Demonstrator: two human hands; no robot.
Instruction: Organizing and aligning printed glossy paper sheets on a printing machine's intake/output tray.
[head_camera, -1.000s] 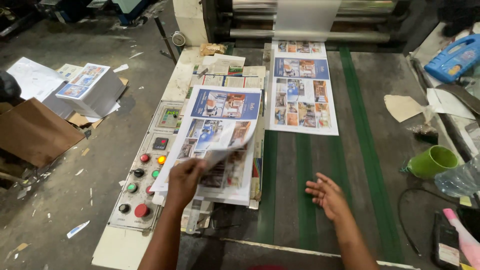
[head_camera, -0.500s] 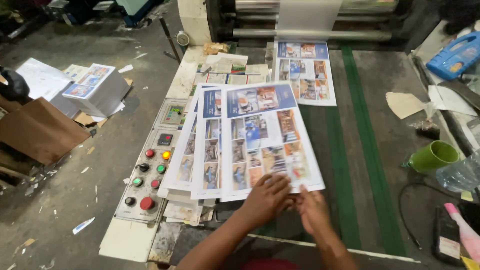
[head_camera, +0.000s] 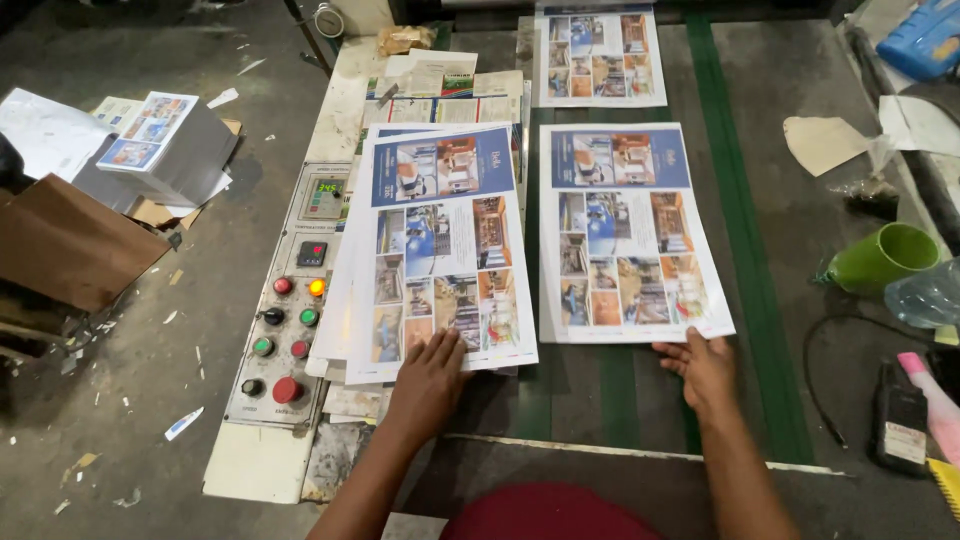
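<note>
- The conveyor table (head_camera: 760, 250), dark with green belts running along it, carries the work; a third printed sheet (head_camera: 598, 55) lies further up it, near the far edge of the view.
- A stack of printed sheets (head_camera: 440, 250) sits at the table's left side, its edges fanned and uneven, and overhangs the control panel (head_camera: 290, 290) with its coloured buttons.
- A single printed sheet (head_camera: 625, 230) lies flat on the belts just beside the stack, apart from it by a narrow gap.
- The left hand (head_camera: 430, 375) rests palm-down and spread on the stack's near edge, pressing rather than gripping.
- The right hand (head_camera: 708, 365) lies open at the single sheet's near right corner, fingertips touching the paper; nothing is clamped, and the two hands are well apart.
- A green cup (head_camera: 885, 257) lies tipped on its side at the right, near clear plastic wrap.
- Risk, as I judge it: the loose stack could slide and press a button, since it overlaps the panel.
- The single sheet could skew or crease if pushed from one corner only.
</note>
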